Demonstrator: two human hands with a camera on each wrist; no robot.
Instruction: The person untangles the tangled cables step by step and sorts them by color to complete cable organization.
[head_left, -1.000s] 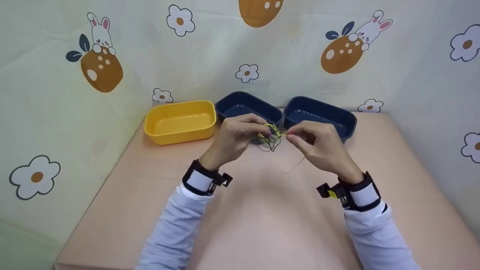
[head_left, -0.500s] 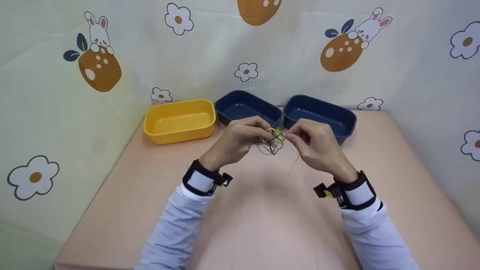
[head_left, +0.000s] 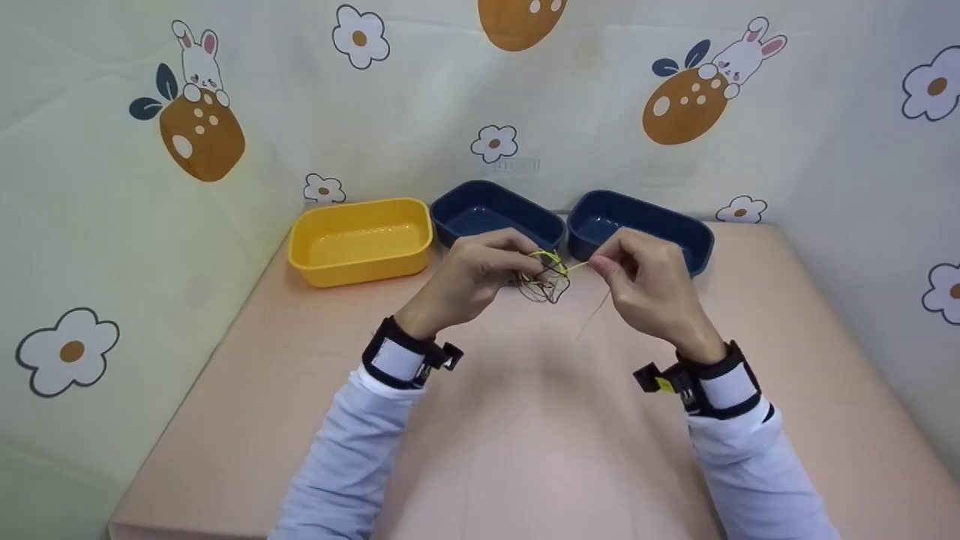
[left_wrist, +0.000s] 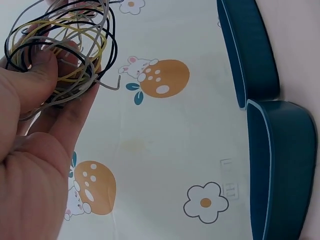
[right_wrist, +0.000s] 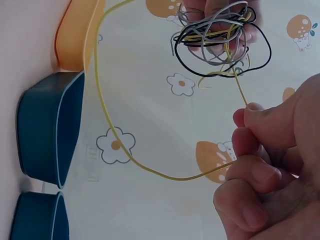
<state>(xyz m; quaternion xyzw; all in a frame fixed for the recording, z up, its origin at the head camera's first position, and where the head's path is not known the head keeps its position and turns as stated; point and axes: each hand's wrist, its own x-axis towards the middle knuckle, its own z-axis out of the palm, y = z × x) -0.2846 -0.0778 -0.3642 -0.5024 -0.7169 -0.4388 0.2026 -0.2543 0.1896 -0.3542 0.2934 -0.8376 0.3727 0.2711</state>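
My left hand [head_left: 480, 274] holds a loose tangle of thin wires [head_left: 553, 283] in yellow, black and grey, up above the table in the head view. In the left wrist view the thumb and fingers close round the looped wire bundle [left_wrist: 102, 37], and loose ends stick out. My right hand [head_left: 651, 289] pinches a yellow wire [right_wrist: 240, 89] between thumb and forefinger, to the right of the tangle. That wire runs straight from the bundle to the fingertips. A long length of yellow wire curves away from the right hand in the right wrist view.
Along the back of the table [head_left: 540, 450] stand a yellow bin [head_left: 360, 270] at left and two dark blue bins, one in the middle [head_left: 480, 196] and one at right [head_left: 637, 206]. A patterned cloth wall [head_left: 420, 112] rises behind them.
My right hand came in close to the tangle half a second ago and is now farther right. A short stretch of yellow wire shows between the hands. The left hand has barely moved.
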